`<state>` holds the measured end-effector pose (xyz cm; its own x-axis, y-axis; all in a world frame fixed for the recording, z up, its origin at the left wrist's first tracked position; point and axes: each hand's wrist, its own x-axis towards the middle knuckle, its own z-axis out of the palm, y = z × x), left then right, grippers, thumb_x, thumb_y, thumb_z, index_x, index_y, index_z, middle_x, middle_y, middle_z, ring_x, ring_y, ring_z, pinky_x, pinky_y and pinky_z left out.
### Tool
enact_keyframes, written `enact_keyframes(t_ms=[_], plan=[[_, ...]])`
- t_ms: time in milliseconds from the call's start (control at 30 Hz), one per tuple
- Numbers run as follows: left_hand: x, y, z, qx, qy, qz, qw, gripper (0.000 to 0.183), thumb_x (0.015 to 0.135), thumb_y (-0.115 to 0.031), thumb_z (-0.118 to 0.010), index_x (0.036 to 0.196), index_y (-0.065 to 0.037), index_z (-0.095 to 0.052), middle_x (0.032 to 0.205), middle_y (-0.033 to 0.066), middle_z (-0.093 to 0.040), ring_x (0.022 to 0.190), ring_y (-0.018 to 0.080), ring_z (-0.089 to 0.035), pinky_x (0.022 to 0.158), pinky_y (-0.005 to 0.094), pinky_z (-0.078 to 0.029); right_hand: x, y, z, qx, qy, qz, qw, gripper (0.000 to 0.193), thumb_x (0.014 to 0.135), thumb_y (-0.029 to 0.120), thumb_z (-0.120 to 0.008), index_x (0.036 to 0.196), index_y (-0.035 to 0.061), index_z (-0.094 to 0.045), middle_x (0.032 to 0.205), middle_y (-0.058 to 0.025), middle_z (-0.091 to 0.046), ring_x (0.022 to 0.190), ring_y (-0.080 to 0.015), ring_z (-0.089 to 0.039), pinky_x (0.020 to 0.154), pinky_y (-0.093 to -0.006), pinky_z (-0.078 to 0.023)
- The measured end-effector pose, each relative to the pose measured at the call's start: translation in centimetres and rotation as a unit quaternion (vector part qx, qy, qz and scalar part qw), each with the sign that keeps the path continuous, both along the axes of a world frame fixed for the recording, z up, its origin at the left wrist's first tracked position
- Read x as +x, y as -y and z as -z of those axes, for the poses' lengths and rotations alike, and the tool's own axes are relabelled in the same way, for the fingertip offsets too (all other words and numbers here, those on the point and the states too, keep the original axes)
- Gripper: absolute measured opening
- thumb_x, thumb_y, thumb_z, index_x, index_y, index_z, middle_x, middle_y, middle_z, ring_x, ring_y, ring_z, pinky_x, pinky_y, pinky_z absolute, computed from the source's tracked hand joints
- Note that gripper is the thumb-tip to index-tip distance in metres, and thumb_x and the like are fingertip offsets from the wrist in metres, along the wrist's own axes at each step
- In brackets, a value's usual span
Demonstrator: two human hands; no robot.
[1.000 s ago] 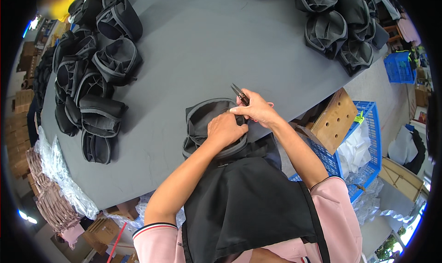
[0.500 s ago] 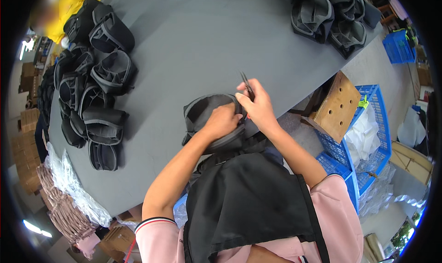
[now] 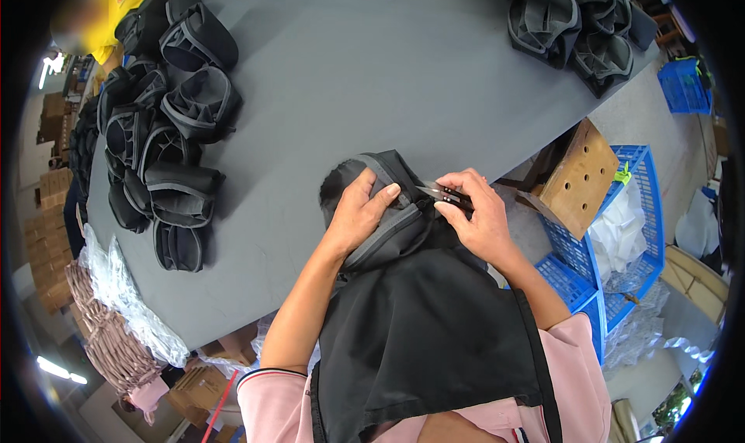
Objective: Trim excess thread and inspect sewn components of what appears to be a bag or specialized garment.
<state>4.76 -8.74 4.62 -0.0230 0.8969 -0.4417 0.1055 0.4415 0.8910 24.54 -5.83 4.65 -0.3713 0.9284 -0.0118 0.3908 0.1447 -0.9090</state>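
Observation:
A black fabric bag with grey edging (image 3: 392, 241) sits at the table's near edge, close against my black apron (image 3: 427, 327). My left hand (image 3: 362, 212) grips its rim, the thumb outside and the fingers reaching into the opening. In my right hand (image 3: 479, 214) is a small pair of dark thread snips (image 3: 452, 197), held between thumb and fingers. The blades point left and their tips meet the bag's edging near my left thumb. Whether a thread lies between the blades is too small to tell.
Several similar black bags (image 3: 184, 185) are heaped on the grey table (image 3: 326, 78) at left, and more bags (image 3: 543, 24) at far right. Beside the table's right edge stand a wooden board with holes (image 3: 578, 181) and blue crates (image 3: 644, 210). A person in yellow (image 3: 124, 12) is at far left.
The snips have come down from above the bag to its edging. My left hand has shifted from inside the bag to its rim, and the bag has been turned and tilted.

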Motion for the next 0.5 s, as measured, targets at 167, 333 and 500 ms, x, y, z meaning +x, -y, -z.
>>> enact_keyframes(t_ms=[167,333,500], plan=[[0.3,0.6,1.0,0.033,0.001,0.011,0.999,0.023,0.088,-0.016,-0.057,0.103,0.001,-0.055,0.086,0.0064,-0.062,0.081,0.0112,-0.055,0.076,0.0275,-0.044,-0.6,-1.8,-0.6,0.110,0.067,-0.077,0.989,0.025,0.073,0.011,-0.068,0.096,0.0088,-0.059,0.085,-0.0036,-0.052,0.070,-0.0204,-0.057,0.062,-0.0320,-0.044],[0.2,0.5,0.5,0.011,-0.001,0.035,0.999,0.023,0.087,-0.014,-0.058,0.105,0.000,-0.056,0.091,0.0060,-0.063,0.083,0.0105,-0.055,0.078,0.0279,-0.044,-1.0,-3.1,-0.7,0.160,0.075,-0.125,0.976,0.024,0.073,0.011,-0.068,0.096,0.0102,-0.061,0.083,-0.0033,-0.051,0.068,-0.0207,-0.055,0.060,-0.0335,-0.043],[0.1,0.3,-0.4,-0.017,0.021,0.044,0.999,0.026,0.087,-0.014,-0.058,0.108,0.000,-0.057,0.094,0.0051,-0.064,0.086,0.0098,-0.054,0.080,0.0279,-0.044,-0.9,-3.6,-0.9,0.147,0.087,-0.148,0.974,0.024,0.072,0.012,-0.069,0.096,0.0117,-0.061,0.082,-0.0030,-0.051,0.068,-0.0217,-0.056,0.060,-0.0338,-0.043]])
